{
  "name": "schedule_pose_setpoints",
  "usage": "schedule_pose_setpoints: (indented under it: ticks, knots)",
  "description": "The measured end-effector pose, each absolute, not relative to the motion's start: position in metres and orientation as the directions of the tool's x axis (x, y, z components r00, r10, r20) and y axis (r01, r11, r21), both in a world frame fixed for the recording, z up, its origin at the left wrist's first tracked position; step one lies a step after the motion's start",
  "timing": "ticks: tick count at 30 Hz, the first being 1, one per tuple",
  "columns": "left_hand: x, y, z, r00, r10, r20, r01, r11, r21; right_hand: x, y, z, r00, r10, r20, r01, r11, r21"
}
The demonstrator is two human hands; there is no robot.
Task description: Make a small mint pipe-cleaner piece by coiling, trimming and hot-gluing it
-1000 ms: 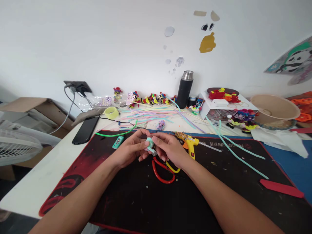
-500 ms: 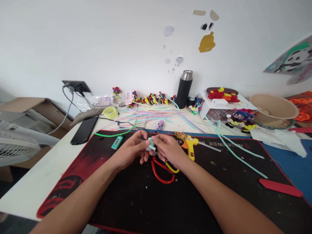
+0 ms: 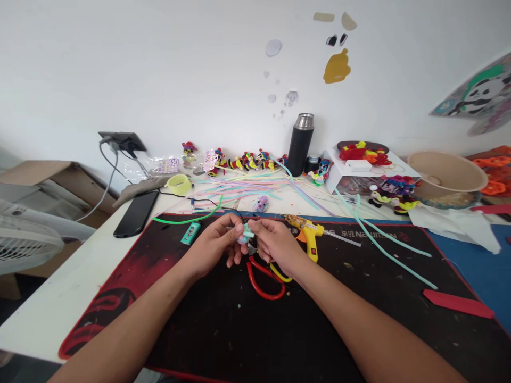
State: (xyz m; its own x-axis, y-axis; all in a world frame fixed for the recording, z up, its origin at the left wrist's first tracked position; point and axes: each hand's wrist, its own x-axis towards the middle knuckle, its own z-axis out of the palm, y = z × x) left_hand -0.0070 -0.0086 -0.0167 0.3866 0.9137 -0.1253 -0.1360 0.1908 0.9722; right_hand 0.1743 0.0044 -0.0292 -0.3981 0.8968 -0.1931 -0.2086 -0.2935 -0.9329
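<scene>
left hand: the left hand (image 3: 215,246) is curled narrow, thumb and fingertips pinched on a small pale green and pink craft piece (image 3: 246,234); the other fingers are folded loosely under it.
right hand: the right hand (image 3: 275,246) is also nearly closed, thumb and forefinger gripping the same craft piece from the opposite side, so both hands meet on it.
craft piece: held just above the black mat (image 3: 223,330), between the two hands; too small and too covered by fingers to tell its exact shape.
scissors: red-handled scissors (image 3: 264,279) lie on the mat just below the craft piece, partly under the right hand, with a yellow loop (image 3: 281,275) beside them.
glue gun: a yellow glue gun (image 3: 307,234) rests on the mat just right of the craft piece, close to the right hand but apart from it.
lighter: a small teal lighter (image 3: 190,233) lies on the mat left of the craft piece, near the left hand.
green strip: a bright green strip (image 3: 187,218) curves along the mat's far edge, behind the lighter.
straws: a pile of pastel straws (image 3: 247,187) is spread on the bench (image 3: 59,298) beyond the craft piece.
flask: a black flask (image 3: 301,143) stands upright behind the straws by the wall.
phone: a dark phone (image 3: 136,213) lies on the bench well left of the craft piece.
</scene>
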Motion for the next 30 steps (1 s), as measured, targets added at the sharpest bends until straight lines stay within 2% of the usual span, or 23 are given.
schedule_pose_setpoints:
  ticks: [14,19,22,30]
  knots:
    - [-0.004,-0.008,-0.017,0.358,0.923,-0.143,-0.199,0.225,0.954,0.172,0.003,-0.028,-0.332,0.922,-0.201,-0.228,-0.285,-0.931]
    - [-0.005,-0.008,-0.016,0.400,0.914,-0.060,-0.204,0.153,0.967,0.172,0.003,-0.029,-0.307,0.929,-0.205,-0.267,-0.291,-0.919]
    - [-0.002,-0.011,-0.014,0.396,0.918,-0.011,-0.141,0.073,0.987,0.172,0.004,-0.029,-0.299,0.931,-0.208,-0.283,-0.295,-0.912]
    - [0.002,-0.017,-0.019,0.194,0.979,0.069,0.132,-0.096,0.987,0.171,0.003,-0.030,-0.302,0.931,-0.206,-0.290,-0.296,-0.910]
